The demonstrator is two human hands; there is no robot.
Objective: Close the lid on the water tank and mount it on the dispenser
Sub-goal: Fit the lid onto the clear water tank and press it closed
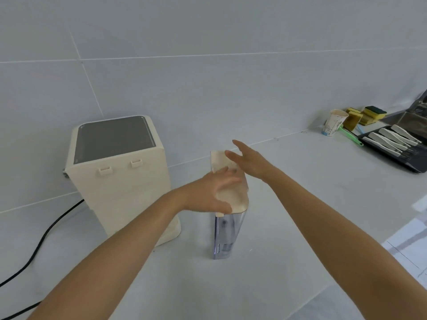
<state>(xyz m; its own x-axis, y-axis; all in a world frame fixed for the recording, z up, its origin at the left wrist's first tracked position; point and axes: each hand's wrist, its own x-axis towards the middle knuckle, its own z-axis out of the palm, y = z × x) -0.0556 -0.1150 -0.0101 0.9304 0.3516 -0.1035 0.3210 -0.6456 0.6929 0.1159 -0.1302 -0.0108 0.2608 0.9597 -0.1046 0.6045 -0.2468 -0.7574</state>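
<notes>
Our left hand (211,192) holds the tank's lid (227,181); our right hand (248,161) is spread open above it. The dispenser (120,179) stands just beside, a paper cup (335,122) far off.

Lid (231,195) partly behind left hand (215,192)

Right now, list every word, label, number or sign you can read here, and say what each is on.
No text here can be read.
Paper cup: blue and dark print on its side, too small and blurred to read.
Dispenser: no label shows.
Tank and lid: no markings show.
Sponges and knife tray: no lettering shows.
</notes>
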